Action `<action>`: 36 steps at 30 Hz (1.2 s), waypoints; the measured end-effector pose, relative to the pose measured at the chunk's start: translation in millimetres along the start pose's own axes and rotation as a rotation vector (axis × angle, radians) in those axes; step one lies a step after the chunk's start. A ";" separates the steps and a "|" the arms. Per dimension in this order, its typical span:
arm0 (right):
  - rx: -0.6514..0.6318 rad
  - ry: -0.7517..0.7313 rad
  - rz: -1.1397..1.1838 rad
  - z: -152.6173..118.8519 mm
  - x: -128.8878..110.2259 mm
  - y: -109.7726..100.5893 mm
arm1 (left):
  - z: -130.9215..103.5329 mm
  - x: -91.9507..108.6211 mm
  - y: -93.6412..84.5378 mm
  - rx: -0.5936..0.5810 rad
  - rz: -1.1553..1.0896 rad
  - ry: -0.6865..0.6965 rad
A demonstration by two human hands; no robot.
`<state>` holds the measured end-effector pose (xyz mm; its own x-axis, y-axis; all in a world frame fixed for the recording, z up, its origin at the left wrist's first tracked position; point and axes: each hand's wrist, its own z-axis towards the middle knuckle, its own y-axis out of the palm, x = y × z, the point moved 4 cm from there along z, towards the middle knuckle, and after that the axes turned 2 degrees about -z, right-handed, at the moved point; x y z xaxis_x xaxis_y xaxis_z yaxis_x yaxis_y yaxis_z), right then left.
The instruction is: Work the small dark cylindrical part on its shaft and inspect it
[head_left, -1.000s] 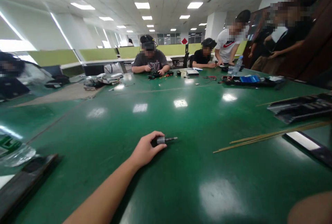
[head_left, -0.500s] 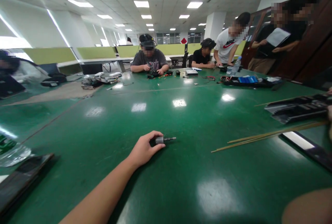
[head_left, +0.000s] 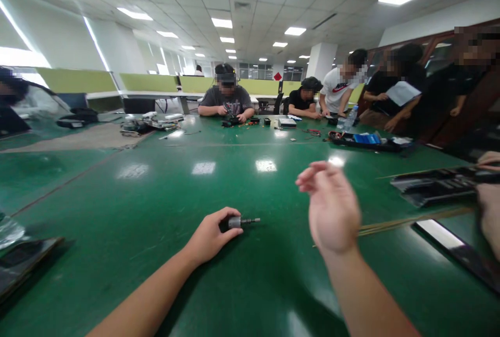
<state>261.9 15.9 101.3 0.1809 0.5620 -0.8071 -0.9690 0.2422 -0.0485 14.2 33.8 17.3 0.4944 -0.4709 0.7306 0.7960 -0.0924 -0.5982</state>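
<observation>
My left hand (head_left: 211, 234) rests low over the green table, its thumb and fingers closed around a small grey cylindrical motor (head_left: 235, 222). A thin stepped metal shaft (head_left: 250, 221) sticks out of the motor to the right, lying just above the tabletop. My right hand (head_left: 332, 209) is raised above the table to the right of the motor and apart from it. Its fingers are bent and drawn together, somewhat blurred; whether anything small sits between them is hidden.
Thin brass-coloured rods (head_left: 414, 221) and a dark flat device (head_left: 449, 243) lie at right, near another person's hands (head_left: 490, 207) on a black metal channel (head_left: 425, 186). At left is a dark panel (head_left: 27, 266). Across the green table (head_left: 164, 191), people work among tools and parts.
My right hand has come into view from the lower right, up over the table. The left hand keeps its hold on the motor. The camera has tilted up slightly.
</observation>
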 end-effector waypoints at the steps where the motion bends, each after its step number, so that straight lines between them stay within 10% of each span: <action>1: -0.029 0.014 -0.033 -4.0 7.3 6.6 | 0.2 0.6 0.0 -0.002 -0.001 0.002; 8: -0.560 0.007 -0.345 -38.0 63.1 56.5 | 1.0 3.1 1.6 -0.043 -0.011 -0.001; 36: -0.633 -0.021 -0.423 -44.7 61.5 61.4 | -3.3 4.9 7.0 -0.051 0.058 0.033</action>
<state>206.0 30.0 22.4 0.5554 0.5388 -0.6334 -0.7266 -0.0559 -0.6847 21.1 28.0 15.7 0.5271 -0.5052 0.6833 0.7468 -0.1084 -0.6562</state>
